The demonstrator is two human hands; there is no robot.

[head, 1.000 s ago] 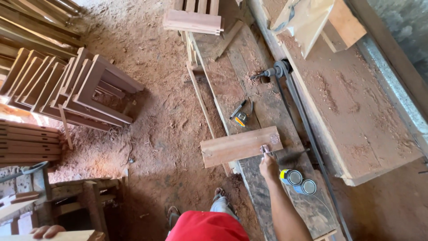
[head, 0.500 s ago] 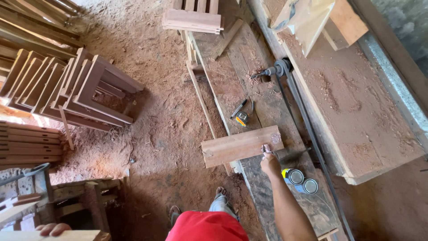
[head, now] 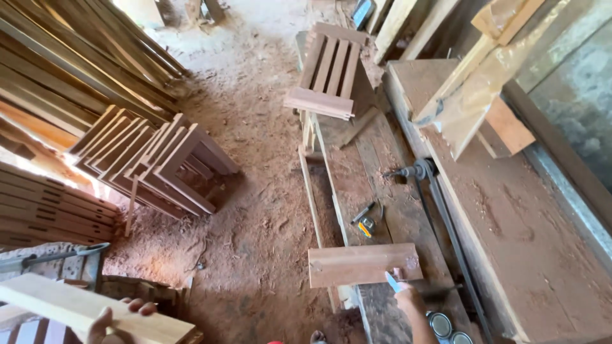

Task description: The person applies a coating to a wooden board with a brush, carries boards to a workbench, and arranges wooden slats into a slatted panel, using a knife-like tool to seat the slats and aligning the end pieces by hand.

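Note:
A reddish-brown board [head: 357, 265] lies across a low, dusty workbench [head: 382, 191]. At the board's right end my right hand [head: 407, 294] presses down, closed around a small pale flat tool [head: 390, 281] whose tip touches the wood. At the lower left my left hand [head: 118, 315] grips a light-coloured wooden plank [head: 70, 304] from underneath, fingers curled over its edge. The two hands are far apart.
A yellow tape measure [head: 366, 227] lies on the bench beyond the board, and a long metal bar clamp [head: 440, 204] runs along its right side. Two round tins [head: 441, 324] sit near my right wrist. Stacked wooden frames [head: 159, 162], a slatted panel [head: 328, 70] and long planks [head: 57, 76] stand around the sawdust floor.
The view has swung upward and closer. My left hand and its light plank now show more at the lower left. My right hand stays at the board's right end.

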